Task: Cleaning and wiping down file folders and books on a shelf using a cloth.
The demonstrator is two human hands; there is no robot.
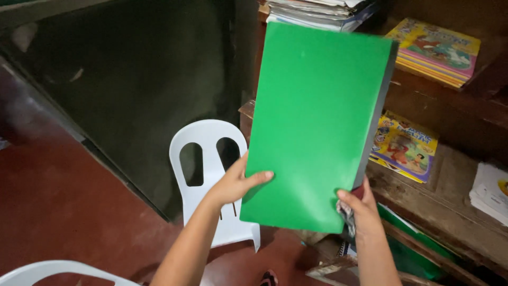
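A large plain green book (317, 122) with a dark spine is held upright in front of me, cover facing me. My left hand (235, 182) grips its lower left edge, thumb across the cover. My right hand (362, 209) holds the lower right corner by the spine, and a crumpled grey cloth (346, 214) is bunched in the same hand against the book.
Wooden shelves (439, 190) at right carry colourful children's books (436, 50) (405, 145), a stack of papers (317, 13) on top and white paper (489, 193) at far right. A white plastic chair (209, 164) stands below, another chair edge (58, 271) at bottom left. The floor is red.
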